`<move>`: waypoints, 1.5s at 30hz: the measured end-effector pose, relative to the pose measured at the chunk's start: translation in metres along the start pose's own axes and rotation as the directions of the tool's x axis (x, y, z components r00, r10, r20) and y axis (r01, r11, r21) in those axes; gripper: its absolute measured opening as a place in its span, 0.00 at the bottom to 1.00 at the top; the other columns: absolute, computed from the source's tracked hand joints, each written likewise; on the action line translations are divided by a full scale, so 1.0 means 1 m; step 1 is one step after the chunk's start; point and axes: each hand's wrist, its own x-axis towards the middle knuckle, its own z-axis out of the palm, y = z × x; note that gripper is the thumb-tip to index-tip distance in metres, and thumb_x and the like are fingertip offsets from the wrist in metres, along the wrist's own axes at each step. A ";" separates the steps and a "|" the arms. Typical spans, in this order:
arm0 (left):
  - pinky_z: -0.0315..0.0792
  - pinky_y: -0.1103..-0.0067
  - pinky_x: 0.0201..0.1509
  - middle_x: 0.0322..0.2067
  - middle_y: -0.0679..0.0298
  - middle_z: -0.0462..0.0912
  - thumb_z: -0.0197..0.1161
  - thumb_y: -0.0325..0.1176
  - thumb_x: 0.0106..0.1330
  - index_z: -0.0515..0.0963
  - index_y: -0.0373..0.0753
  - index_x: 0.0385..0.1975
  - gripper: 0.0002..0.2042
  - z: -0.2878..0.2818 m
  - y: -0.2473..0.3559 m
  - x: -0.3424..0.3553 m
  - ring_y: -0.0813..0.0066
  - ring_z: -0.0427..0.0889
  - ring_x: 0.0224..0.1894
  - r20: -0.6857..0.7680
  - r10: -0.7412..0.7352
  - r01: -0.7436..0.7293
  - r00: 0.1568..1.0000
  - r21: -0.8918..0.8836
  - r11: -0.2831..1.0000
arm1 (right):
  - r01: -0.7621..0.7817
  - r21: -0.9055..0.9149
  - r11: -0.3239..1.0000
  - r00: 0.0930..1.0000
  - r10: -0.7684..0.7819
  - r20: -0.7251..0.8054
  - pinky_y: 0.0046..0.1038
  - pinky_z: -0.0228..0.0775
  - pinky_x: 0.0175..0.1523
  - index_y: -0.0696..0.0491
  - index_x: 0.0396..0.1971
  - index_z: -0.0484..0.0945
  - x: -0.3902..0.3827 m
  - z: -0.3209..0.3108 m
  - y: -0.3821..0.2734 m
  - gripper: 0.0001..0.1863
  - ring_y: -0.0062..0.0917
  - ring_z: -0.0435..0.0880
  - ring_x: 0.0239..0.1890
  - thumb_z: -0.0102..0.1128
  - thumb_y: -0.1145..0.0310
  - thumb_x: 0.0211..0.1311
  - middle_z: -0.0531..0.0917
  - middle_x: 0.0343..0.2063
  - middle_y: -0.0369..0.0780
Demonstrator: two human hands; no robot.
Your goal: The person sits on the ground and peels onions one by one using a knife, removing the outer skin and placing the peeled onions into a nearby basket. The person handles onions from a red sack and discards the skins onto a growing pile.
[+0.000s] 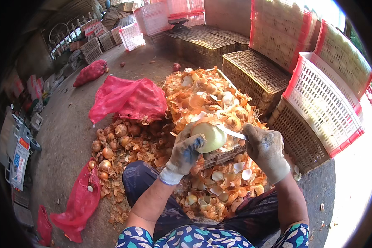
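Observation:
My left hand [182, 151], in a grey, stained work glove, grips a large, pale, partly peeled onion [211, 138] that has some orange skin on its top. My gloved right hand [263, 151] is closed around the handle of a knife [232, 133], whose curved blade reaches to the onion. Just beyond the hands, a crate [228, 77] is heaped with onion skins [200, 95]. More skins and pale scraps [219, 192] lie between my legs. Whole brown onions [107, 153] lie piled to my left among loose peel.
Red mesh sacks [128, 99], one crumpled [76, 211], lie left and ahead; a filled one [89, 73] sits farther back. Stacked plastic crates [320, 107] and lidded crates [254, 68] line the right and back. A small vehicle [16, 149] stands at far left on the concrete floor [58, 136].

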 end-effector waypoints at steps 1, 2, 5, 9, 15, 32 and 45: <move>0.80 0.75 0.26 0.43 0.55 0.80 0.63 0.36 0.59 0.67 0.31 0.58 0.27 0.001 0.000 -0.001 0.65 0.84 0.32 -0.027 0.015 -0.014 1.000 0.039 0.999 | -0.012 0.024 1.000 1.000 0.011 0.020 0.35 0.68 0.23 0.51 0.31 0.72 0.000 0.001 0.004 0.05 0.34 0.78 0.19 0.60 0.71 0.56 0.76 0.16 0.37; 0.79 0.76 0.25 0.43 0.55 0.80 0.63 0.35 0.58 0.68 0.31 0.58 0.27 0.001 0.001 -0.002 0.66 0.84 0.33 -0.055 0.031 -0.027 0.998 0.079 0.997 | -0.024 0.049 0.999 0.999 0.022 0.041 0.34 0.68 0.23 0.52 0.33 0.75 0.000 0.003 0.008 0.06 0.33 0.78 0.18 0.60 0.72 0.56 0.76 0.15 0.36; 0.83 0.73 0.22 0.42 0.53 0.81 0.62 0.34 0.58 0.68 0.30 0.57 0.27 -0.007 -0.004 0.000 0.62 0.86 0.36 0.032 -0.089 0.083 0.996 0.153 0.985 | -0.480 0.620 0.620 0.832 0.098 0.546 0.31 0.70 0.24 0.56 0.32 0.75 -0.003 0.018 0.022 0.09 0.26 0.80 0.20 0.60 0.66 0.59 0.76 0.17 0.36; 0.78 0.75 0.49 0.43 0.61 0.81 0.68 0.32 0.52 0.71 0.32 0.56 0.28 0.015 -0.004 -0.013 0.70 0.81 0.47 0.215 -0.171 0.039 0.961 0.508 0.860 | -0.892 0.349 0.287 0.427 0.283 0.859 0.22 0.59 0.12 0.58 0.34 0.78 0.009 0.014 0.006 0.13 0.17 0.70 0.09 0.60 0.63 0.61 0.75 0.14 0.35; 0.71 0.78 0.56 0.50 0.62 0.76 0.65 0.34 0.52 0.64 0.34 0.60 0.33 0.016 0.000 -0.012 0.74 0.76 0.50 0.137 -0.171 0.104 0.976 0.398 0.911 | -0.694 0.712 0.110 0.700 0.332 0.632 0.18 0.63 0.15 0.59 0.46 0.76 0.003 0.019 0.016 0.24 0.15 0.72 0.12 0.61 0.53 0.62 0.80 0.25 0.35; 0.73 0.71 0.57 0.53 0.52 0.74 0.49 0.38 0.75 0.66 0.30 0.57 0.19 -0.017 -0.049 -0.005 0.66 0.76 0.53 0.219 0.421 -0.416 0.880 0.782 0.464 | -0.538 0.839 0.082 0.829 0.233 0.509 0.21 0.77 0.38 0.60 0.50 0.71 0.003 0.027 -0.028 0.32 0.18 0.82 0.35 0.78 0.70 0.45 0.81 0.37 0.39; 0.75 0.69 0.53 0.49 0.53 0.77 0.59 0.22 0.62 0.70 0.33 0.50 0.16 -0.012 -0.043 -0.009 0.58 0.79 0.49 0.290 0.483 -0.447 0.826 0.860 0.247 | -0.513 0.831 0.217 0.852 0.248 0.461 0.20 0.75 0.30 0.63 0.42 0.76 0.001 0.036 -0.022 0.28 0.18 0.81 0.26 0.76 0.62 0.45 0.83 0.29 0.38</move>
